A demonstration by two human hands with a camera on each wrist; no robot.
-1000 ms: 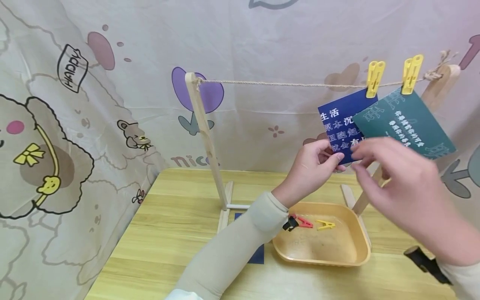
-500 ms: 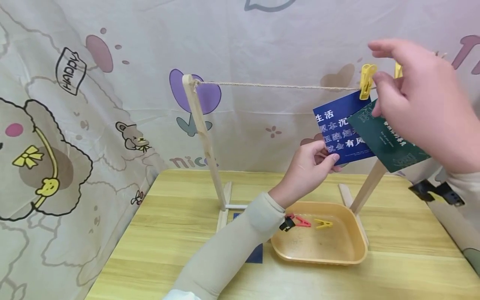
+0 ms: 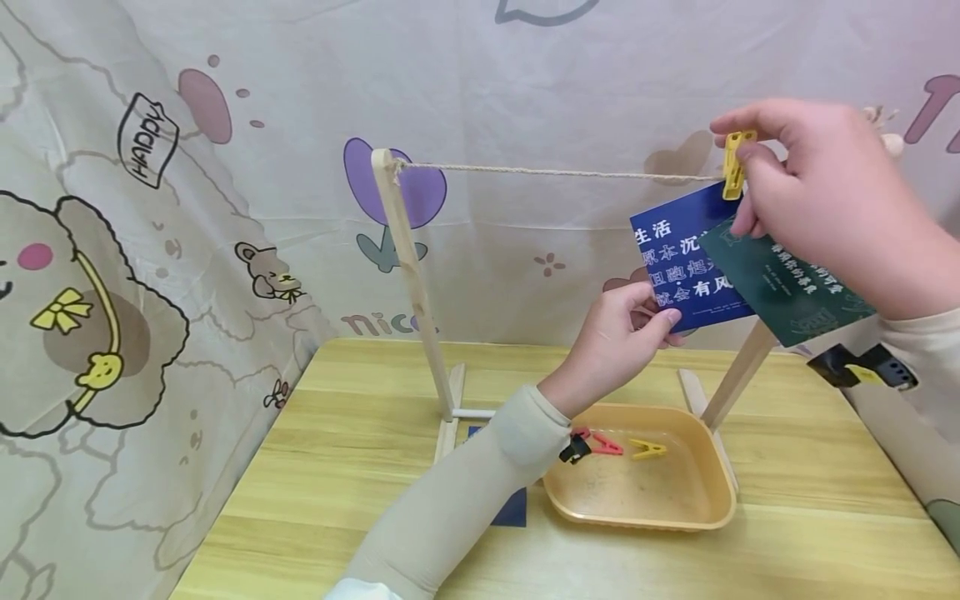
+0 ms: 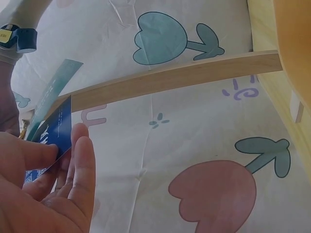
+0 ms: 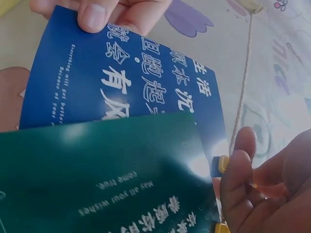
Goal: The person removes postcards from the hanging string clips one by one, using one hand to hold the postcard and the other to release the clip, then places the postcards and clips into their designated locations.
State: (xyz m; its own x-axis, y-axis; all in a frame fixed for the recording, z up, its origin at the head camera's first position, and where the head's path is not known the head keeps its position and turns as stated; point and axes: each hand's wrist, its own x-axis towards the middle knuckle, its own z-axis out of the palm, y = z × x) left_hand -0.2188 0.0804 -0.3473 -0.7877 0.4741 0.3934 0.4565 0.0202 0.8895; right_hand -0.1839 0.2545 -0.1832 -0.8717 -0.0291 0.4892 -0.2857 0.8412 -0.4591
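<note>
A blue card (image 3: 686, 267) with white writing hangs tilted from the twine (image 3: 555, 172) by a yellow clothespin (image 3: 731, 179) at its upper right corner. My left hand (image 3: 611, 342) pinches the card's lower left corner between thumb and fingers, as the left wrist view also shows. Up at the line, my right hand (image 3: 832, 196) pinches the handles of that clothespin. A green card (image 3: 795, 292) hangs just to the right and overlaps the blue one. Its own yellow clothespin (image 5: 222, 227) is hidden behind my right hand in the head view, its tip showing in the right wrist view.
A wooden post (image 3: 412, 267) holds up the line's left end; another post (image 3: 738, 379) stands at right. Below, an orange basin (image 3: 645, 521) contains red (image 3: 606, 443) and yellow clothespins (image 3: 648, 449). Another blue card (image 3: 513, 508) lies on the table, partly under my left forearm.
My right hand has risen from in front of the cards to the line and now grips the blue card's clothespin. The green card has swung slightly. My left hand stays at its corner.
</note>
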